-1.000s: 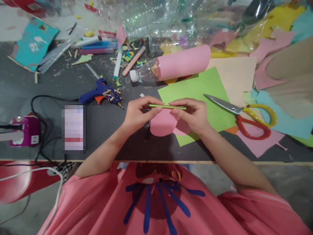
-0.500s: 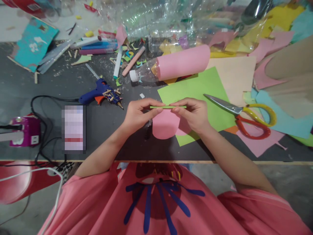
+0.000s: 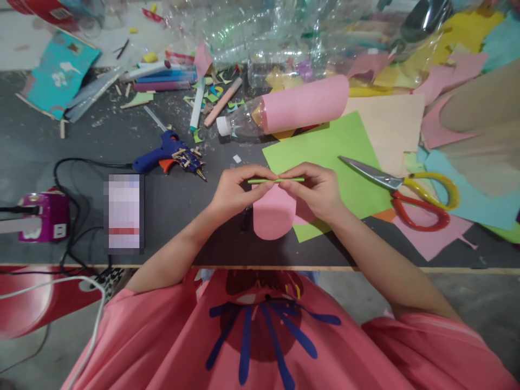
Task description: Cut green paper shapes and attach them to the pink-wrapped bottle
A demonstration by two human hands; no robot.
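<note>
Between my fingertips is a thin green strip point(image 3: 299, 179), seen edge-on and probably paper. My left hand point(image 3: 235, 187) pinches it from the left, thumb below and fingers above. My right hand point(image 3: 319, 187) pinches it close by, so the two hands nearly touch at its middle. Just below the strip is a pink paper piece point(image 3: 274, 216) with a rounded lower end; its upper edge is hidden by my fingers. A green paper sheet point(image 3: 345, 157) lies under and beyond my right hand. A small dark object point(image 3: 246, 218) sits partly hidden by my left hand.
Scissors point(image 3: 392, 181) with yellow and red handles lie at the right on paper. A blue glue gun point(image 3: 173, 154) and a phone point(image 3: 125, 214) are at the left. Beyond my hands rests a pink-wrapped plastic bottle point(image 3: 304, 105). Markers point(image 3: 164, 78) and scraps lie farther back.
Both hands have drawn slightly closer together along the green strip. The pink piece's rounded end now reaches a little lower. The view has shifted slightly.
</note>
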